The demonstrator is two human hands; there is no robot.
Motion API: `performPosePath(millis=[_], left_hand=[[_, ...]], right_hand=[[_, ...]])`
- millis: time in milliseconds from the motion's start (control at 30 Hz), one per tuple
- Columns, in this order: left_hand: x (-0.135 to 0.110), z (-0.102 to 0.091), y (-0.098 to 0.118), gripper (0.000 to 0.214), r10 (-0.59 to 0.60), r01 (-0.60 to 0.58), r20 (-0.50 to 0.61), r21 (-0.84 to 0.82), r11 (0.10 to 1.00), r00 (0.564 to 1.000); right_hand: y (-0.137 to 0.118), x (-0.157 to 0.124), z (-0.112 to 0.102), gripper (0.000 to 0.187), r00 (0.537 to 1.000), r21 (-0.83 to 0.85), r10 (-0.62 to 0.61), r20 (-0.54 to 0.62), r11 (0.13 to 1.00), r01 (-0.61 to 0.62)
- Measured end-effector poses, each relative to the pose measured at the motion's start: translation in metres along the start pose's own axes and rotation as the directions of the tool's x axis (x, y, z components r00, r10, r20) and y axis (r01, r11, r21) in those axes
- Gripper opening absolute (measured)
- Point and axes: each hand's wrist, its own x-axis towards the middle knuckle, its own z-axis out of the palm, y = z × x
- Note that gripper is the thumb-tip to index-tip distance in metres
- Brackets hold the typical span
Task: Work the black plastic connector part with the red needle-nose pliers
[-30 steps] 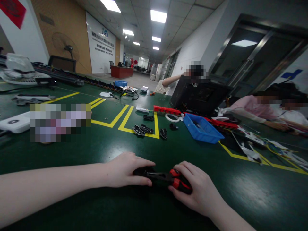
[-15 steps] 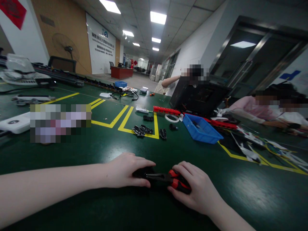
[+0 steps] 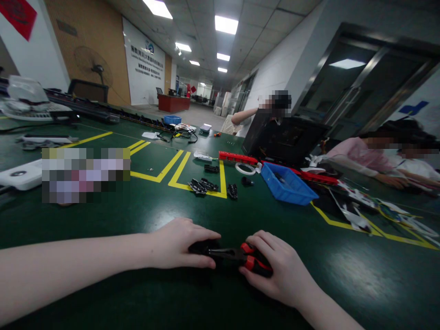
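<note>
Head | left grip [image 3: 179, 244]: holding dark part [image 3: 199, 248], outline unclear | right grip [image 3: 279, 265]: holding pliers [image 3: 233, 253], handles [image 3: 251, 263] partly hidden

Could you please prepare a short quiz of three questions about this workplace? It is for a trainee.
1. Which tool does the right hand hold?
2. True or false: the left hand holds a dark piece.
3. What colour is the tape on the table?
A) white
B) yellow
C) red

Key:
1. Pliers, with red and black handles.
2. True.
3. B.
</note>
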Motion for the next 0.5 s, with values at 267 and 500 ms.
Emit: performPosePath(millis=[267, 500], left_hand=[[0.0002, -0.0008, -0.0017, 0.049, 0.008, -0.007, 0.012, -0.044, 0.999, 1.000], [-0.0007, 0.0025, -0.0029, 0.052, 0.016, -0.016, -0.012, 0.029, 0.999, 1.000]], right_hand=[[0.0018, -0.0006, 0.0024, 0.030, 1.000, 0.020, 0.003, -0.010, 1.000, -0.003], [-0.0007, 0.0010, -0.0008, 0.030, 1.000, -0.002, 0.006, 0.011, 1.000, -0.006]])
